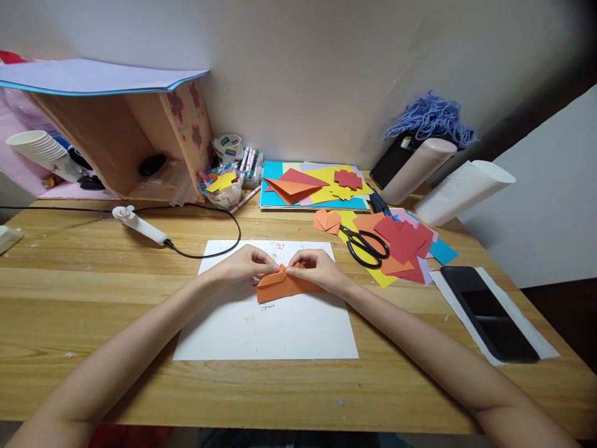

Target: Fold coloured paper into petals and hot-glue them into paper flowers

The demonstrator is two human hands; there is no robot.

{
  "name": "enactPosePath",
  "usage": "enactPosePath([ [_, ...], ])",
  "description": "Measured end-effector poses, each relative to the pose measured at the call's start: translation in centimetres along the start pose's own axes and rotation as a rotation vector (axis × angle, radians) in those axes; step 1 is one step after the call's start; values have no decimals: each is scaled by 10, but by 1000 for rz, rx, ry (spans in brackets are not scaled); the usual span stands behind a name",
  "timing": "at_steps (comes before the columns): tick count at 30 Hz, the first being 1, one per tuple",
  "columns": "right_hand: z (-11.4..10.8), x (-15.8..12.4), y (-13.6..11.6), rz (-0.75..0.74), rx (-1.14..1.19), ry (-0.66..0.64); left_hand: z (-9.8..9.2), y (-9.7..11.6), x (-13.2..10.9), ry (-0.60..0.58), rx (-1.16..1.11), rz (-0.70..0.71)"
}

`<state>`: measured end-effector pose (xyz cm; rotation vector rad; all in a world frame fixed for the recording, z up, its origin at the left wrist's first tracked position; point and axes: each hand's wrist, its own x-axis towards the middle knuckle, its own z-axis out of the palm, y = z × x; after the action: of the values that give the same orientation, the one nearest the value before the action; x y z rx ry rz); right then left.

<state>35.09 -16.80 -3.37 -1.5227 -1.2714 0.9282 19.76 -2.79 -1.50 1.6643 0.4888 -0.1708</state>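
A folded orange paper (284, 289) is held just above a white sheet (261, 339) that lies on the wooden table. My left hand (249, 264) pinches its upper edge near the middle, thumb pointing right. Close beside it, my right hand (317, 270) pinches the same edge from the right, covering part of the paper's right side. The two thumbs nearly meet at a small raised fold. Small coloured marks show on the white sheet around the paper.
Black-handled scissors (366, 246) lie on coloured paper scraps (405, 239) to the right, near an orange paper heart (326, 221). A phone (489, 314) rests at the far right. Behind are stacked papers (270, 200), a scrap tub (226, 196) and a cardboard box (186, 137). A white corded tool (144, 229) lies left.
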Motion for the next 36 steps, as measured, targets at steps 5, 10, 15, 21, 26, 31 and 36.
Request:
enactPosePath([
  [5,1,0,1,-13,-7,16,9,10,-3,124,57,8],
  [10,3,0,2,17,-48,71,18,16,-8,242,73,2],
  [15,4,-2,0,5,-53,39,15,15,-9,187,53,-46],
  [21,6,-3,-4,12,-47,6,7,10,-8,59,44,-34],
  [26,5,-4,-8,4,-68,14,6,10,-8,41,24,-44],
  [31,4,-3,-10,12,-69,25,8,16,-10,88,65,-42],
  [36,5,-4,-11,11,-59,19,20,17,-11,232,122,32],
])
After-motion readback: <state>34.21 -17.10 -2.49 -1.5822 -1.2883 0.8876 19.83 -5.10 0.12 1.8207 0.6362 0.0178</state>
